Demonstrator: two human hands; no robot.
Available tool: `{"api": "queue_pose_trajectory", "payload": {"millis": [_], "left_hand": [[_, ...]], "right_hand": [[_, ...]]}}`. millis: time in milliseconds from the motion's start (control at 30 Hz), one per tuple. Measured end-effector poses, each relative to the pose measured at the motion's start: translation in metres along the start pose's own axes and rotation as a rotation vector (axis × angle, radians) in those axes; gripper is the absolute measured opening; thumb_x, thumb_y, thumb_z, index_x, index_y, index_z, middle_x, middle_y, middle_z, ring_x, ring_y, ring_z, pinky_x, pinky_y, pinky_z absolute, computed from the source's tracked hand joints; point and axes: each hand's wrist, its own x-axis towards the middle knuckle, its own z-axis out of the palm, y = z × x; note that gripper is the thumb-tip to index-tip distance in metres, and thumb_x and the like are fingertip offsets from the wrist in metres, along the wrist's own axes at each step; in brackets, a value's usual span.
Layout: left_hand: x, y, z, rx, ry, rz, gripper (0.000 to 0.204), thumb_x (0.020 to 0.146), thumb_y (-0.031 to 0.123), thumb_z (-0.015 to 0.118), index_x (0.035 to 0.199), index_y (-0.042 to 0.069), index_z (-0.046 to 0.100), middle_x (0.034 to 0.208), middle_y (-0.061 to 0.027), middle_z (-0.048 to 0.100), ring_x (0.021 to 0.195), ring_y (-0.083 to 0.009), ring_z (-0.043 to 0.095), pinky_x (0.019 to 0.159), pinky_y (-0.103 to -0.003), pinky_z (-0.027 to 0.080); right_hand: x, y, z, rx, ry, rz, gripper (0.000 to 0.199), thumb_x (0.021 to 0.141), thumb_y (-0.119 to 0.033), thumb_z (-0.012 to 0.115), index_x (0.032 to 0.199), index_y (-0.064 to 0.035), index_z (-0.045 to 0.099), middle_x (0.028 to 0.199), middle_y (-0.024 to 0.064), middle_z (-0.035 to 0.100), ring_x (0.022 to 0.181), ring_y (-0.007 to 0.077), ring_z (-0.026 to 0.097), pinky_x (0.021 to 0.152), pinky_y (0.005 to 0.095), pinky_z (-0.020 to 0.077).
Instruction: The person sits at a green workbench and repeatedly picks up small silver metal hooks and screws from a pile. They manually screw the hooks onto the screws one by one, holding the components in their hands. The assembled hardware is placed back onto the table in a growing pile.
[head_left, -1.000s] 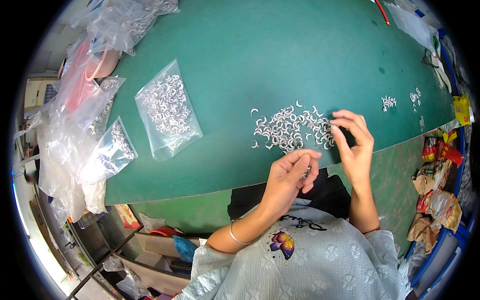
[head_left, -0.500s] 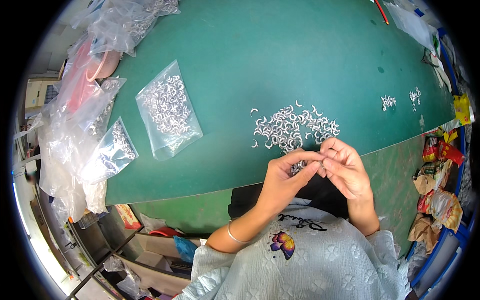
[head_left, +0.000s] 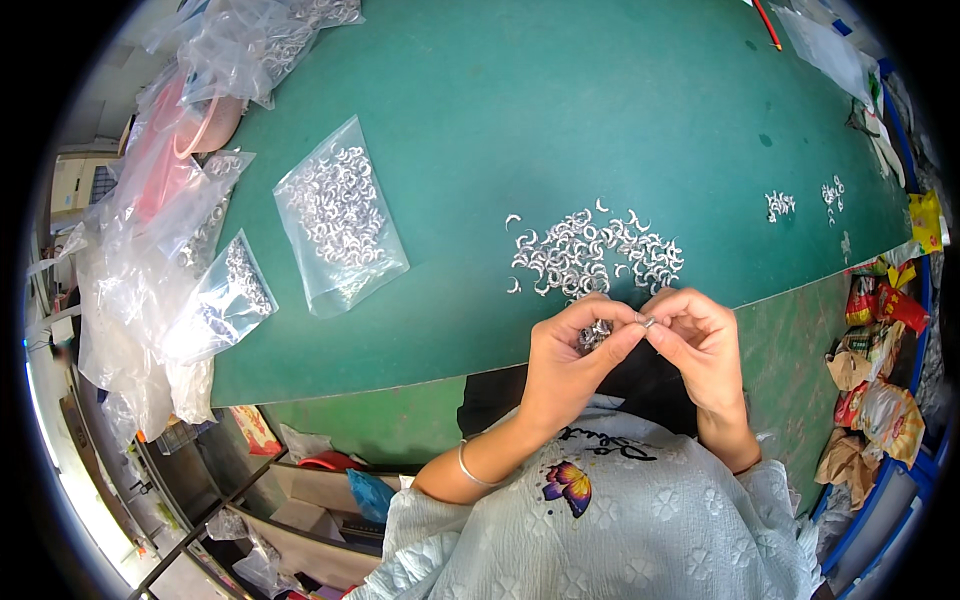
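One small metal ring [head_left: 648,322] is pinched between the fingertips of the left hand [head_left: 570,355] and right hand [head_left: 700,340] at the table [head_left: 560,110] edge. More rings fill the left palm. Just beyond lies a loose pile of rings [head_left: 592,252]; a clear bag of rings [head_left: 338,212] sits farther left.

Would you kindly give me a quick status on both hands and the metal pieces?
Left hand cupping several pieces. Right hand pinching one small piece with left fingertips. Loose pile just beyond. Nothing obstructing.
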Motion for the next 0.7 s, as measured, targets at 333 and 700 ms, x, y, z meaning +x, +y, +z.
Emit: {"api": "queue_pose_trajectory", "payload": {"millis": [333, 700], "left_hand": [[0.007, -0.005, -0.004, -0.546, -0.113, -0.181, 0.009, 0.085, 0.008, 0.048, 0.088, 0.001, 0.052, 0.087, -0.0085, 0.051, 0.068, -0.0130, 0.048, 0.060, -0.026, 0.042], [0.008, -0.009, -0.002, -0.448, -0.045, -0.242, 0.017, 0.088, 0.010, 0.051, 0.099, -0.002, 0.056, 0.076, -0.0041, 0.052, 0.063, -0.0102, 0.047, 0.056, -0.024, 0.040]], "right_hand": [[0.044, 0.003, -0.024, -1.166, 0.294, -0.404, 0.017, 0.070, 0.000, 0.063, 0.086, -0.0016, 0.061, 0.091, 0.0090, 0.057, 0.080, 0.0229, 0.049, 0.071, 0.0320, 0.0398], [0.028, 0.005, -0.027, -0.379, 0.336, -0.212, 0.008, 0.084, -0.001, 0.054, 0.080, 0.0029, 0.060, 0.081, 0.0060, 0.060, 0.075, 0.0092, 0.055, 0.068, 0.0210, 0.0426]]}}
